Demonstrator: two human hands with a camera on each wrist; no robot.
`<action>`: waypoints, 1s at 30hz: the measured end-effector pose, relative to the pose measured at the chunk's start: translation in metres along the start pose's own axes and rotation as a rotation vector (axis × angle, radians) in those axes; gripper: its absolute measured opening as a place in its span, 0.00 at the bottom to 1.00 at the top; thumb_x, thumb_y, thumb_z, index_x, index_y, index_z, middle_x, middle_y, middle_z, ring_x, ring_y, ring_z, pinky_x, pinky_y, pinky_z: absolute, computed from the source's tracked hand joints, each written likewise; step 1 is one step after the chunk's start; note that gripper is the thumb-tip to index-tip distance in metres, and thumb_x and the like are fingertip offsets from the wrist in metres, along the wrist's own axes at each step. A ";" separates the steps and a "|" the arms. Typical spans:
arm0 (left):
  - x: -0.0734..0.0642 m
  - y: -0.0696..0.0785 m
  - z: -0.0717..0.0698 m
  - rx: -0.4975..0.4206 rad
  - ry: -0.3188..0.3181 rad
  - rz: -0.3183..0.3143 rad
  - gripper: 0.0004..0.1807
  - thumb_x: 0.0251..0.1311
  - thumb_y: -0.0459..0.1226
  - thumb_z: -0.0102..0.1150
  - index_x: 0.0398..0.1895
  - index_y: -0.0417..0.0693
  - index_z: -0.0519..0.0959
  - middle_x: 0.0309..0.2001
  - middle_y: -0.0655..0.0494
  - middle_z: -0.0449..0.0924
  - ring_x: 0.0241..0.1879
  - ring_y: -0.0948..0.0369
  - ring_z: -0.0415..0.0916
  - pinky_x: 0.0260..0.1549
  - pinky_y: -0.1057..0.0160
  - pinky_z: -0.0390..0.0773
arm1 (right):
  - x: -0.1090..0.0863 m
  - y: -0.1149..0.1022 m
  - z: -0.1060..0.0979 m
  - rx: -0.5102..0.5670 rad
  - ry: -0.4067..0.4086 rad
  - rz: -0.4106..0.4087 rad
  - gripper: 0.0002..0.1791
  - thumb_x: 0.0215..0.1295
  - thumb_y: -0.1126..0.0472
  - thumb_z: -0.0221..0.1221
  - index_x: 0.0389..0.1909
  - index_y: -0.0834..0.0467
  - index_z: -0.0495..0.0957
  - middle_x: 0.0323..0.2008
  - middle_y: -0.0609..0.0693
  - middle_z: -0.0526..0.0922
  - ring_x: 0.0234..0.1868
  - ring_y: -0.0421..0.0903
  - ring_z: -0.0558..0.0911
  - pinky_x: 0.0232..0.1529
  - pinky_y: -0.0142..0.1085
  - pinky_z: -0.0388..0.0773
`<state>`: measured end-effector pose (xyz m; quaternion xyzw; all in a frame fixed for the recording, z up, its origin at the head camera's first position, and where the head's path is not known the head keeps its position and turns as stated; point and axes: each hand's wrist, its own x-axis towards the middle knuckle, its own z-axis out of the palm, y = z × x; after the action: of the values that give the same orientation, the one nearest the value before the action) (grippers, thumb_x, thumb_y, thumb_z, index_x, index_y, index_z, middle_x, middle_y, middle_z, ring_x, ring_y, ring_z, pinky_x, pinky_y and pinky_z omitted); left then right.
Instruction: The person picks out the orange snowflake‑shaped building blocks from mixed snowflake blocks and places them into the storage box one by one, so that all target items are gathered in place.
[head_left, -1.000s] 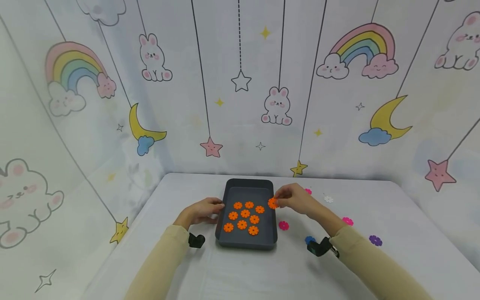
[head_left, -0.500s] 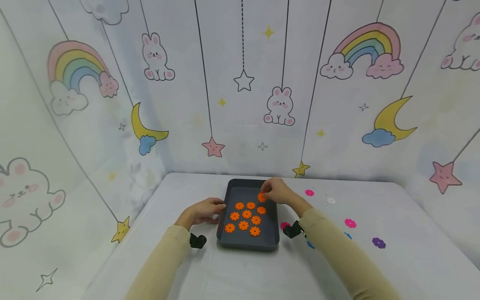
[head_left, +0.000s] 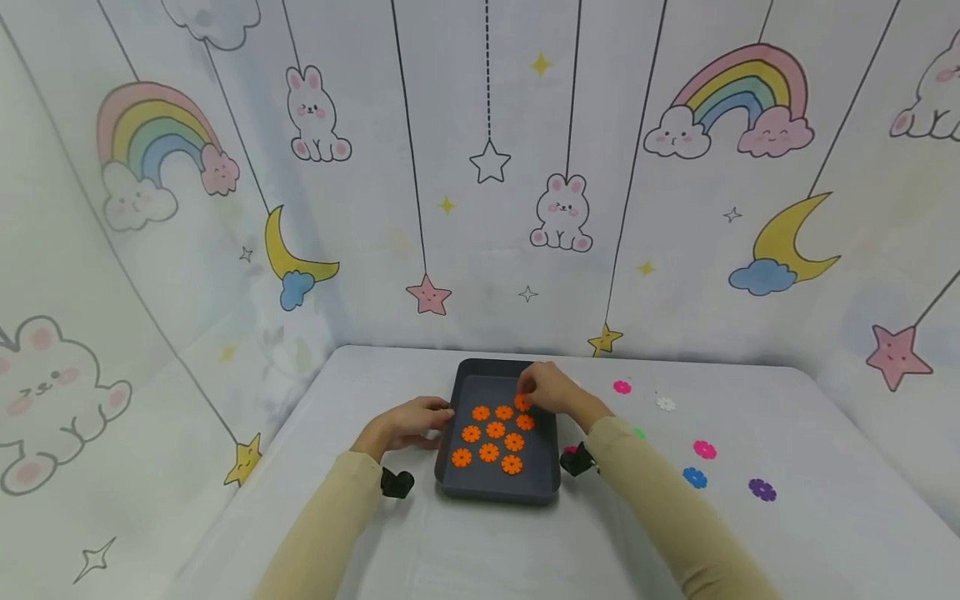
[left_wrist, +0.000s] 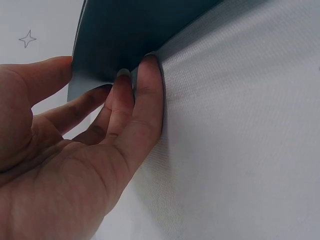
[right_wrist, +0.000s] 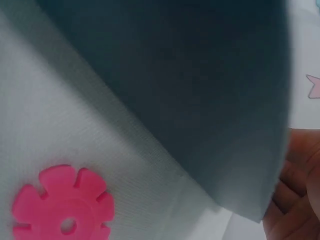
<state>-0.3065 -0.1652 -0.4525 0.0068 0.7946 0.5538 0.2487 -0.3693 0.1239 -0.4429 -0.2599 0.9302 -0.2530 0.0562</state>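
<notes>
A dark grey baking tray lies on the white table with several orange flower-shaped discs flat inside. My left hand holds the tray's left side. In the left wrist view, the thumb touches near the rim and the other fingertips sit at the base of the wall. My right hand is over the tray's far right part, pinching one more orange flower-shaped disc low over its floor. In the right wrist view the tray's wall hides the right fingertips.
Right of the tray lie loose flower discs: pink, white, blue, purple and a partly covered green one. Another pink disc is close beside the tray. A printed curtain stands behind the table.
My right hand has carried the orange disc from the tray's right rim inward, then lowered it near the far right orange disc. The left hand has kept its hold on the tray.
</notes>
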 end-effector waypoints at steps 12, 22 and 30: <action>0.004 -0.002 0.000 0.008 -0.007 -0.009 0.29 0.76 0.41 0.55 0.73 0.34 0.65 0.64 0.40 0.74 0.59 0.48 0.75 0.50 0.51 0.84 | -0.003 0.003 0.007 -0.093 0.016 -0.027 0.10 0.64 0.69 0.67 0.45 0.62 0.86 0.41 0.53 0.86 0.42 0.48 0.82 0.49 0.45 0.82; 0.009 0.001 -0.004 0.009 -0.014 -0.007 0.28 0.77 0.40 0.53 0.74 0.34 0.64 0.65 0.39 0.73 0.62 0.46 0.74 0.52 0.49 0.83 | -0.033 0.003 -0.026 0.007 0.049 -0.091 0.14 0.67 0.68 0.66 0.52 0.65 0.82 0.49 0.58 0.85 0.51 0.54 0.84 0.55 0.50 0.81; 0.003 0.000 -0.016 0.049 -0.032 0.016 0.26 0.79 0.41 0.49 0.73 0.35 0.65 0.65 0.39 0.73 0.60 0.47 0.75 0.50 0.49 0.84 | -0.092 0.022 -0.071 -0.055 0.167 -0.108 0.18 0.71 0.60 0.64 0.58 0.63 0.80 0.53 0.57 0.84 0.55 0.58 0.81 0.58 0.56 0.79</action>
<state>-0.3154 -0.1780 -0.4493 0.0280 0.8038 0.5360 0.2565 -0.3170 0.2190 -0.3952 -0.2892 0.9228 -0.2509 -0.0423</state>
